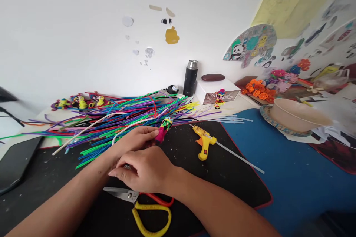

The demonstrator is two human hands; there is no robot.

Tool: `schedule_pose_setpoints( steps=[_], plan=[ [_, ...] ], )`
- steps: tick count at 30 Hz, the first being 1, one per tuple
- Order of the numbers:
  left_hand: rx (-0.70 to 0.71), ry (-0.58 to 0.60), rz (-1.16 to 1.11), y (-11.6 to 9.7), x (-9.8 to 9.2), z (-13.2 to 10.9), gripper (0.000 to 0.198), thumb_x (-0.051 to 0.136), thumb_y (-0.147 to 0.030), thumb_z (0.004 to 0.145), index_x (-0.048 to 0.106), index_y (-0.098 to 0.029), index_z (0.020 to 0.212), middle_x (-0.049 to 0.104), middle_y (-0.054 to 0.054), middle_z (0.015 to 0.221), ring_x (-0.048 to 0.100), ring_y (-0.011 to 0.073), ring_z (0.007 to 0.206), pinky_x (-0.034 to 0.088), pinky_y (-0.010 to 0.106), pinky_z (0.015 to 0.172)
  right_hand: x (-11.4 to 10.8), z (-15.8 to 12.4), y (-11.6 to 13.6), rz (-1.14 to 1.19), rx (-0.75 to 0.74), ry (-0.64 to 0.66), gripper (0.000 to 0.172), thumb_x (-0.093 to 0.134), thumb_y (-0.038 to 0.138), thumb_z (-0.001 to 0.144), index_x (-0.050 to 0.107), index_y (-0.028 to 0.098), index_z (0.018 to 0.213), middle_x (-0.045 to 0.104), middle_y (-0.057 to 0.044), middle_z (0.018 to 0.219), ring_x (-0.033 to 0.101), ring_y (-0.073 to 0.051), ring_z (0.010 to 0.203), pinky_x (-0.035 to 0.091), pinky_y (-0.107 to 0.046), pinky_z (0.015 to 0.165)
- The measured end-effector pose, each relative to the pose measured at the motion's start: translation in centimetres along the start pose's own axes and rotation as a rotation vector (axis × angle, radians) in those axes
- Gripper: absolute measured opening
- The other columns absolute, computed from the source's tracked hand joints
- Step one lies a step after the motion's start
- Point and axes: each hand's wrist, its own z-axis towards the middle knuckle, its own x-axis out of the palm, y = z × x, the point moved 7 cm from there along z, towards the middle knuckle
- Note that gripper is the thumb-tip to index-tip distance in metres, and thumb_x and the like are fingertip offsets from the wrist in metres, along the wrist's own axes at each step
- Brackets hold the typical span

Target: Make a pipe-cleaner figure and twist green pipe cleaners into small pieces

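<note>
My left hand [139, 137] is closed around the lower part of a small doll of colourful pipe cleaners [166, 126], with a magenta lower part and a green, yellow and black top. The doll tilts to the right. My right hand [147, 168] crosses in front of my left wrist, its fingers curled and its thumb bent toward the left forearm. Whatever its fingertips hold, if anything, is hidden. Scissors [150, 203] with yellow and red handles lie open below the right hand. A yellow glue gun [205, 142] with a long glue stick [240, 157] lies to the right.
Loose pipe cleaners [111, 122] spread behind my hands. A black flask [191, 77], a white box [217, 89] and a similar doll [219, 99] stand by the wall. A phone or tablet [19, 163] lies left; a beige bowl [299, 114] and orange flowers [258, 89] are right.
</note>
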Motion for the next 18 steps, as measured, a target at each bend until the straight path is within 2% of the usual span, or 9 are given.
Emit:
schedule_pose_setpoints(
  steps=[2,8,14,18],
  plan=[
    [0.018,0.029,0.069,0.0,0.5,0.2,0.040,0.083,-0.060,0.078,0.075,-0.021,0.077,0.055,-0.001,0.057,0.041,0.0150,0.049,0.027,0.028,0.047,0.2,0.0,0.1,-0.011,-0.012,0.006,0.027,0.074,0.046,0.098,0.078,0.021,0.091,0.077,-0.001,0.072,0.070,-0.018,0.066,0.040,-0.026,0.060],
    [0.039,0.034,0.291,0.0,1.3,1.6,0.041,0.082,-0.060,0.077,0.069,-0.023,0.066,0.063,0.002,0.063,0.055,0.0205,0.059,0.043,0.030,0.057,0.8,-0.1,0.5,-0.021,-0.055,0.040,0.036,0.068,0.054,0.101,0.077,0.020,0.092,0.079,-0.003,0.077,0.071,-0.018,0.068,0.042,-0.026,0.061],
    [0.076,0.011,0.388,-0.8,1.2,2.6,0.036,0.086,-0.057,0.071,0.077,-0.022,0.071,0.070,0.003,0.064,0.063,0.0228,0.061,0.051,0.031,0.061,1.0,0.0,0.8,-0.087,-0.092,0.082,0.043,0.064,0.058,0.102,0.076,0.020,0.088,0.077,-0.003,0.073,0.070,-0.019,0.064,0.039,-0.027,0.056],
    [0.049,-0.045,0.405,-0.7,0.8,2.5,0.037,0.088,-0.057,0.069,0.081,-0.022,0.080,0.074,0.005,0.067,0.069,0.0251,0.063,0.055,0.033,0.062,1.1,0.1,1.0,-0.146,-0.109,0.099,0.049,0.059,0.061,0.104,0.077,0.019,0.088,0.076,-0.003,0.071,0.068,-0.019,0.060,0.030,-0.030,0.049]
  ],
)
